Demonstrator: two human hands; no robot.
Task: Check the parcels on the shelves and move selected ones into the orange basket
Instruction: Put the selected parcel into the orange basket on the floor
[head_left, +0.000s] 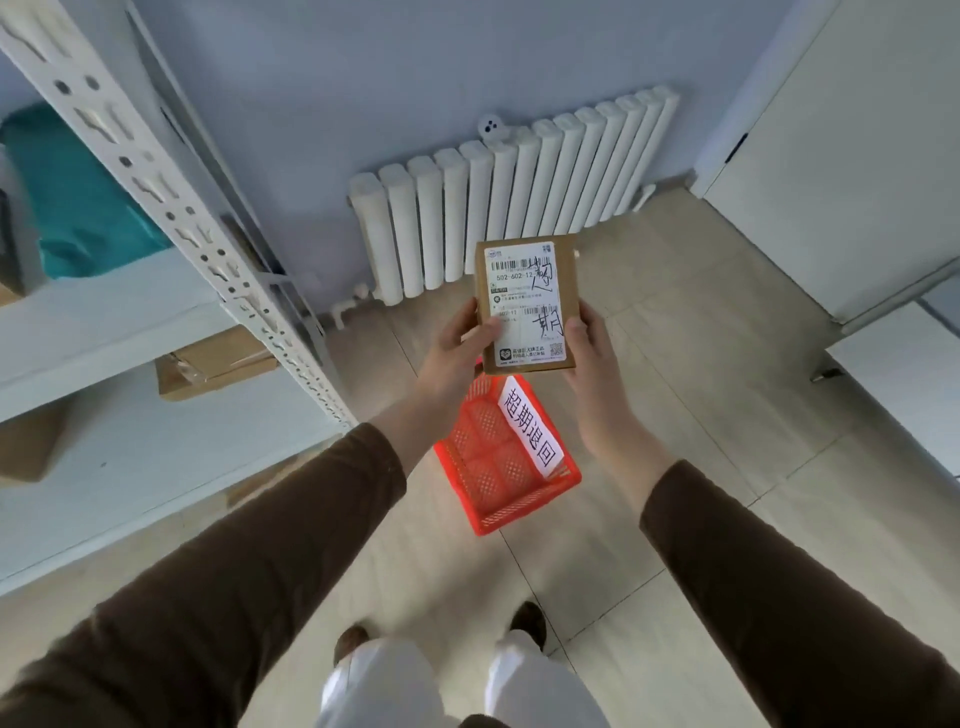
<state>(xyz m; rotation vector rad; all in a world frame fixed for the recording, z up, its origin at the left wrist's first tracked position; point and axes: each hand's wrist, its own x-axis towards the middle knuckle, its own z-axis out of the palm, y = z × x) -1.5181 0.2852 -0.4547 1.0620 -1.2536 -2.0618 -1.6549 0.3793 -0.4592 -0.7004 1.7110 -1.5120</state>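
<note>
Both hands held one small brown parcel (527, 304) up in front of the person, label side facing the camera: the left hand (457, 353) gripped its lower left edge with the thumb laid across the white shipping label (524, 304), and the right hand (592, 364) clasped its lower right edge. The parcel hung in the air above the orange basket (506, 457), which stood on the tiled floor (701, 415) with a white paper sign (530, 426) along one side. To the left stood the white metal shelves (104, 322), with cardboard boxes (218, 364) and a teal package (83, 197) on them. A white radiator (509, 197) lined the wall behind.
</note>
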